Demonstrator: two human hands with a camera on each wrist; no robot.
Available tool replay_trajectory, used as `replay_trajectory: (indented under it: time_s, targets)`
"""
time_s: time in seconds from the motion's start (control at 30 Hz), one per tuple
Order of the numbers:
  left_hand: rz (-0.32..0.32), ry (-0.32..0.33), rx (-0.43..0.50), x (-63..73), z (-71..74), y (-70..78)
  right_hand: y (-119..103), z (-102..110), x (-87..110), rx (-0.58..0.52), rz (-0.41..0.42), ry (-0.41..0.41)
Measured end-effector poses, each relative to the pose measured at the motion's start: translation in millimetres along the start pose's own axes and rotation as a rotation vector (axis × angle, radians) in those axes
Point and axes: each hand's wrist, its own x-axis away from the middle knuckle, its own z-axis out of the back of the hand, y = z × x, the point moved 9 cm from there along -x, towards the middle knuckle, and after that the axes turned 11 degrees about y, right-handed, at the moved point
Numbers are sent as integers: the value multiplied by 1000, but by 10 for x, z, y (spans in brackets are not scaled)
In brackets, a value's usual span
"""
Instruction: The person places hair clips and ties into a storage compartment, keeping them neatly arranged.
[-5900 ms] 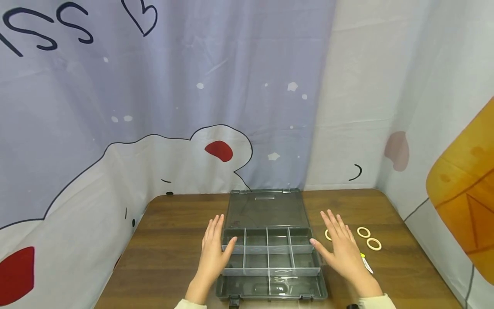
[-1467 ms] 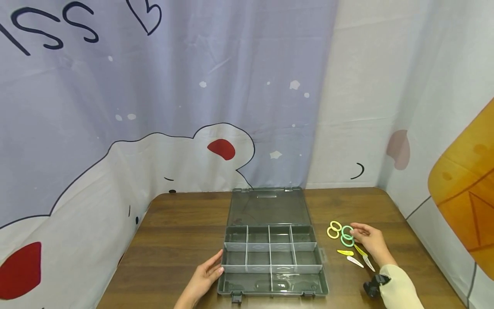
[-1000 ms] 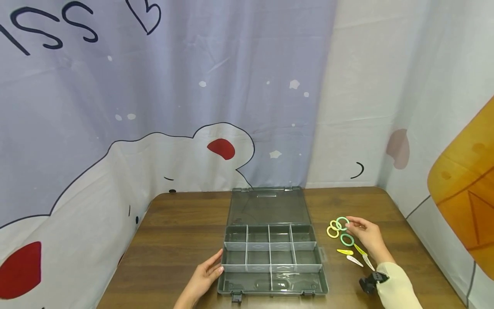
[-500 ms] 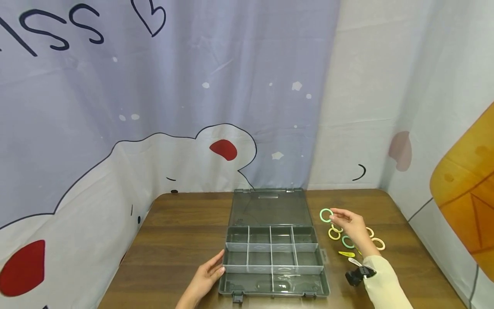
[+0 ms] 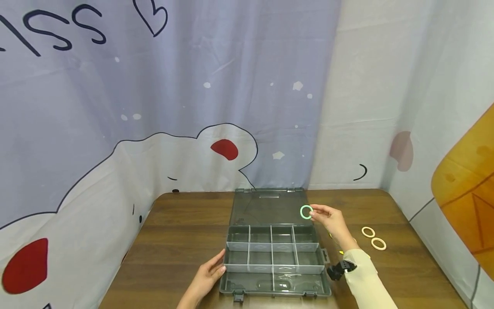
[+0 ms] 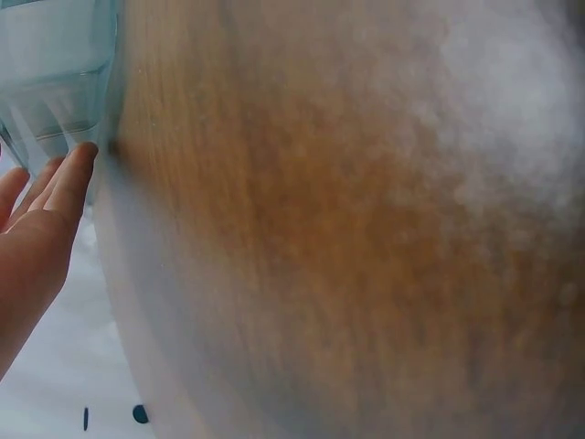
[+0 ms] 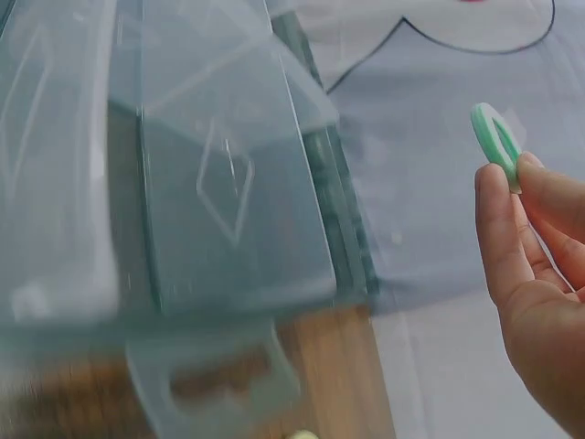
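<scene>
A transparent grey compartment box [image 5: 275, 269] lies on the table with its lid [image 5: 266, 210] folded back. My left hand [image 5: 206, 274] rests its fingertips against the box's left wall; in the left wrist view, its fingers [image 6: 73, 183] look fairly straight there. Between thumb and fingers, my right hand [image 5: 332, 222] pinches a green ring [image 5: 301, 212], held up over the right part of the lid. The right wrist view shows that green ring [image 7: 486, 139] nearly edge-on at the fingertips. The box's compartments hold nothing that I can see.
Two cream rings [image 5: 368, 232] lie on the table [image 5: 181, 231] to the right. My right forearm mostly hides the yellow rings, other green ring and hair clips beside the box. A patterned curtain [image 5: 154, 86] hangs behind the table.
From both hands held up over the box, my left hand came to its left wall. My right hand picked up a green ring and carried it left, over the lid.
</scene>
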Motion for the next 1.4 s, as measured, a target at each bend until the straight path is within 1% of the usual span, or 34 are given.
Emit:
replay_trajectory:
  time_s: [0.13,0.33,0.5,0.6,0.73,0.87,1.03,1.1,1.2,1.4]
  targets:
    - [-17,5,-12,-7,-3,4,-4,-183,-16,-66,-9,-26]
    - [-42,17,-6,-19,11,1,30,-407,-42,-109,-47,-48]
    - [-41,21,-6,-27,15,14,30,-628,-24,-135,-68,-74]
    - [-30,16,-1,-24,14,7,29,-760,5,-146,-80,-91]
    - [-11,8,0,-13,11,-10,47,-929,43,-132,-94,-116]
    - [-13,6,-5,-13,9,-18,90,-1107,76,-110,-112,-146]
    - [5,-2,20,-12,4,-45,136,-1322,122,-119,-131,-188]
    - [8,-3,24,-13,4,-51,140,-1404,143,-124,-127,-207]
    - [-2,2,18,-13,1,-44,140,-1514,169,-133,-124,-226]
    - [-17,16,23,-14,1,-28,145,-1761,207,-136,-160,-250]
